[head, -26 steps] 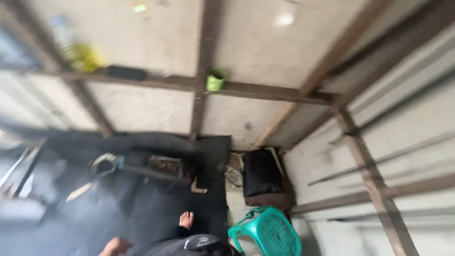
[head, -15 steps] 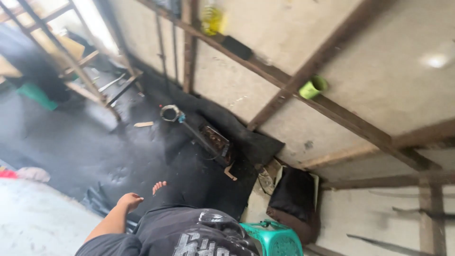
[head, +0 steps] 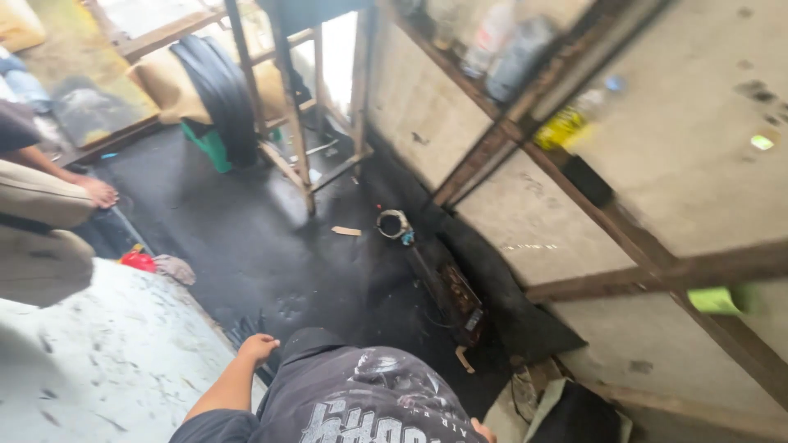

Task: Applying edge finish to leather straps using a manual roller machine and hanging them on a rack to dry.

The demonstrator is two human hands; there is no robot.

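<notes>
Neither of my hands shows in the head view. At the bottom edge I see my dark printed garment (head: 361,398) and a bare leg with its foot (head: 257,348) on the black floor mat (head: 246,238). Nearest ahead lies a round metal ring (head: 394,223) on a long dark bar that runs to a dark boxy tool (head: 456,297) by the wall. A small wood scrap (head: 345,231) lies beside the ring.
A pale speckled slab (head: 90,361) fills the lower left. Another person's bare leg and foot (head: 92,190) rest at the left. A wooden frame (head: 291,139), black tubing (head: 220,90), a green stool (head: 212,146), a red object (head: 138,261) and a yellow bottle (head: 566,127) on the wall ledge surround the mat.
The view has swung left and tilted, from the panelled wall towards the mat, the wooden frame and the other person. The green stool near me has left the picture.
</notes>
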